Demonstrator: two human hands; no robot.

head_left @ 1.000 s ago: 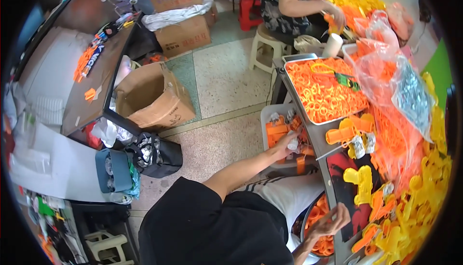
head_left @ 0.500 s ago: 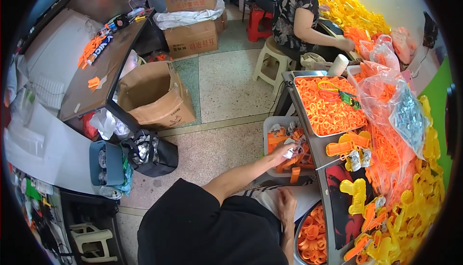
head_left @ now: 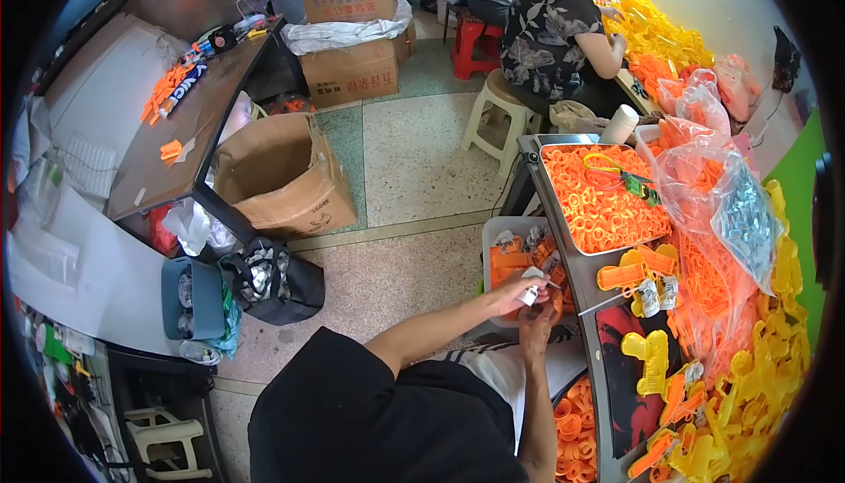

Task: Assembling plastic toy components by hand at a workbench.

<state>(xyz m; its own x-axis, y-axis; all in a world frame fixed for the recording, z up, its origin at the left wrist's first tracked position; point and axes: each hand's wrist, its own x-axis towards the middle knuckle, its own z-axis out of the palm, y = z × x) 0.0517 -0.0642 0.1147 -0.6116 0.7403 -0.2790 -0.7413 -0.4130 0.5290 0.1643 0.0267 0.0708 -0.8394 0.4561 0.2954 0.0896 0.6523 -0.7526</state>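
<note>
My left hand (head_left: 508, 297) is closed on a small white piece with dark marks (head_left: 532, 281), above the near part of a white plastic bin (head_left: 489, 235). The bin holds orange plastic parts (head_left: 508, 259) and crumpled grey-white pieces. Just below and to the right, my right hand (head_left: 535, 323) is raised close to the left one with its fingers bent together. What it holds, if anything, is hidden. On the table edge beside the hands lie orange toy-gun-shaped parts (head_left: 621, 275) with whitish pieces on them, and a thin metal rod (head_left: 604, 302).
A tray of orange rings (head_left: 601, 203) sits on the table (head_left: 572, 259), with yellow gun-shaped parts (head_left: 647, 362) nearer. A tub of orange pieces (head_left: 576, 430) is beside my right forearm. Leftward stand a black bag (head_left: 295, 285) and an open carton (head_left: 304, 188). A person (head_left: 554, 34) sits ahead.
My right hand has risen from my lap to meet the left hand. My left hand, with the white piece, has come slightly nearer. The person ahead has drawn an arm back.
</note>
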